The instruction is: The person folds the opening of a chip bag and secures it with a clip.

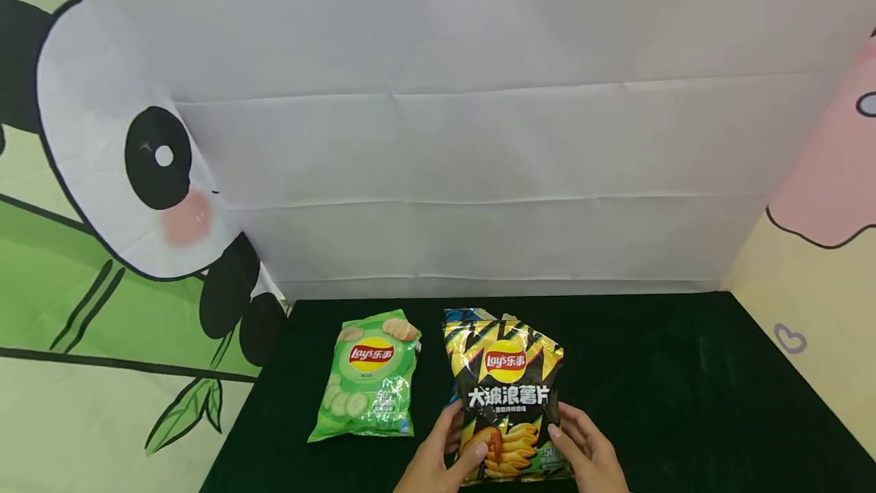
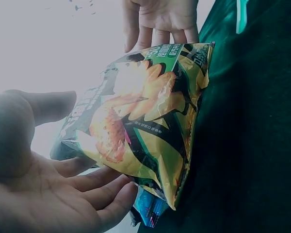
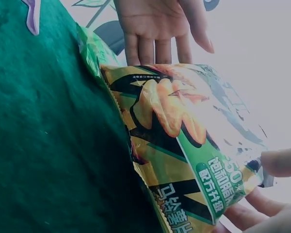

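Note:
Both hands hold a black-and-gold bag of potato chips (image 1: pixel 509 402) at its lower sides, its printed front facing up toward the head camera. The left hand (image 1: pixel 438 455) has its thumb over the front edge and its fingers along the side and behind. On the opposite edge the right hand (image 1: pixel 590 451) grips the bag likewise, thumb in front. Behind this bag a blue packet (image 1: pixel 468 315) peeks out at the top left, mostly hidden; its blue corner (image 2: pixel 150 206) also shows below the held bag in the left wrist view.
A green bag of chips (image 1: pixel 369 379) lies on the dark green tablecloth (image 1: pixel 657 386) to the left of the held bag. A white cloth backdrop (image 1: pixel 479 143) rises behind the table's far edge. Printed cartoon hangings flank it, with a panda (image 1: pixel 103 135) at the left.

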Tool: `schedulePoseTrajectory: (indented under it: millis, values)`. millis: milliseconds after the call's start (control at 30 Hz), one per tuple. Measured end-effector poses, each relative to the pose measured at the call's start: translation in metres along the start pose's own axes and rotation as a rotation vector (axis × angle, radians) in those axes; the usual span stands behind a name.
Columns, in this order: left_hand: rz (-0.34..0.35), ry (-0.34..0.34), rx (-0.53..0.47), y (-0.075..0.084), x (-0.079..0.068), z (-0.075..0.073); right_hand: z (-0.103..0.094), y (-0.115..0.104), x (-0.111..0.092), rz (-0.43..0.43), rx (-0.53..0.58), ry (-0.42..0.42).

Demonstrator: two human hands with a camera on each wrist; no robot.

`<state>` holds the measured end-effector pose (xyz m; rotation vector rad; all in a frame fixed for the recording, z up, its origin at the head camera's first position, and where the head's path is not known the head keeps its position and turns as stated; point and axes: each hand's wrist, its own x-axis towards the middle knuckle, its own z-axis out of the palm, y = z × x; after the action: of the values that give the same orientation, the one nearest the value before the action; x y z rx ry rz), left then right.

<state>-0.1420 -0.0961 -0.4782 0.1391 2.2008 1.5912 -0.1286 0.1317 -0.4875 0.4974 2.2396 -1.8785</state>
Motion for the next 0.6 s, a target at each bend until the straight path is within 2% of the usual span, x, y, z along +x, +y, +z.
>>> schedulePoseTrajectory:
  millis: [100, 200, 333, 600]
  values:
    - [-0.007, -0.022, 0.019, -0.004, 0.002, 0.0, 0.005, 0.006, -0.004, 0.016, 0.034, 0.036]
    - [-0.019, -0.034, -0.008, -0.01, 0.001, 0.001, 0.009, 0.009, -0.003, 0.036, 0.029, 0.036]
    - [-0.051, -0.04, -0.046, -0.015, 0.001, 0.004, 0.012, 0.013, 0.001, 0.041, 0.019, 0.018]
    - [-0.087, -0.026, -0.037, -0.022, 0.004, 0.002, 0.012, 0.016, 0.005, -0.011, -0.014, -0.033]
